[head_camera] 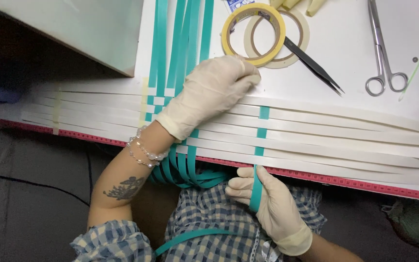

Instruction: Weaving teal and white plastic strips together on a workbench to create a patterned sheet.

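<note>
L hand [209, 92] gloved, pressed flat on white strips [345, 131], fingers spread, not gripping; R hand [267, 204] gloved, pinching the loose teal strip [256, 189] at the table edge, strip running up from R hand, woven over/under the whites. Risk, as judged: if L hand eases off, whites could slide & gaps open; a hard pull by R could skew or crease the teal. Counts: teal strips approx 5 under/beyond L hand + 1 in R; white strips approx 6, exact no. unclear; tape rolls [253, 34] 2, beyond L hand; tweezers [314, 65] 1; scissors [381, 53] 1, far right of L hand.
</note>
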